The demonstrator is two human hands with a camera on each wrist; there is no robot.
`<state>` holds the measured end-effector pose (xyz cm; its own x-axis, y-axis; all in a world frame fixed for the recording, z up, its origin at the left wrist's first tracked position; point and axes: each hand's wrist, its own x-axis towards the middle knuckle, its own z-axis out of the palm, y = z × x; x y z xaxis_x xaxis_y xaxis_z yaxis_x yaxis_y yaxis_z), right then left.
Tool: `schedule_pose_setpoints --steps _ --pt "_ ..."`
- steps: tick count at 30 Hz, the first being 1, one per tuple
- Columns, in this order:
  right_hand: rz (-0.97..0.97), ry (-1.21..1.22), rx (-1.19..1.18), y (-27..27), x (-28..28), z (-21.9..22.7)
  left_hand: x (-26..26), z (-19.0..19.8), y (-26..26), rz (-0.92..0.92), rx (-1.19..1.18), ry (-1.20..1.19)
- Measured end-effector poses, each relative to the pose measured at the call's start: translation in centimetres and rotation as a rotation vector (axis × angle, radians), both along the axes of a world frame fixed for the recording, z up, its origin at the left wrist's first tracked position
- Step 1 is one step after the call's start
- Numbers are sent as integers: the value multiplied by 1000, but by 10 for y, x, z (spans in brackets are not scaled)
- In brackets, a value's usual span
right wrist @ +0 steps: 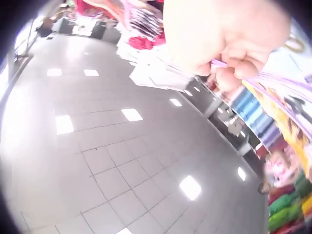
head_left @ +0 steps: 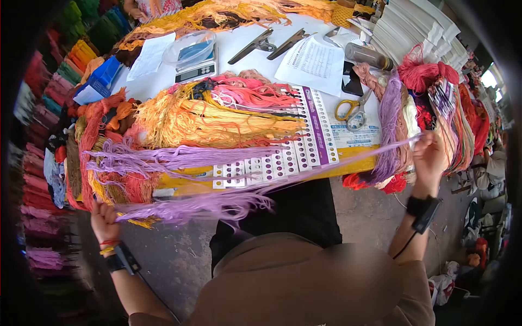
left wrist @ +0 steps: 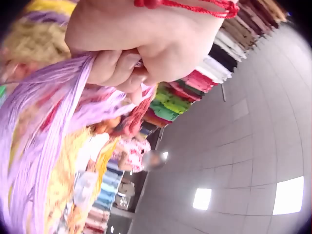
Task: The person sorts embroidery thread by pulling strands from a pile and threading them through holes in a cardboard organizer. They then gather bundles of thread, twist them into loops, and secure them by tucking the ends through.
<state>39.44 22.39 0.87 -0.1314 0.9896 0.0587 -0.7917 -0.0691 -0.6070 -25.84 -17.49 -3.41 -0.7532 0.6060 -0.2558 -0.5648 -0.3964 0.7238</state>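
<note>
My left hand (head_left: 105, 221) grips a bundle of lilac thread (head_left: 185, 210) at the table's near left corner. In the left wrist view its curled fingers (left wrist: 114, 68) close round the strands, which fan downward. Out to the right, my right hand (head_left: 429, 155) pinches the far end of some lilac strands, drawn in a slanting line between both hands. Loose loops of the bundle hang over my lap. Behind it, another lilac hank (head_left: 190, 157) lies across white punched cards (head_left: 255, 167), below yellow-orange thread (head_left: 217, 122) and pink thread (head_left: 255, 93).
Scissors (head_left: 353, 112) lie beside a purple-striped card (head_left: 317, 127). Farther back are printed sheets (head_left: 311, 64), large metal clips (head_left: 253, 46), a scale (head_left: 197, 71) with a clear bowl and a blue basket (head_left: 100, 81). Coloured hanks drape over both table ends. A person sits across the table.
</note>
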Motion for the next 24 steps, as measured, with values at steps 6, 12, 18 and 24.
schedule_pose_setpoints --steps 6,12,18,24 --pt "-975 -678 204 76 252 11 -44 22 -41 384 -206 175" --pt "-372 -1138 311 7 -25 10 172 18 147 -485 -360 141" --pt "266 -1356 611 -19 -171 -69 279 -6 255 -1038 -243 108" --pt "249 -1576 876 -17 -192 -96 298 -36 300 -1067 -376 -3"
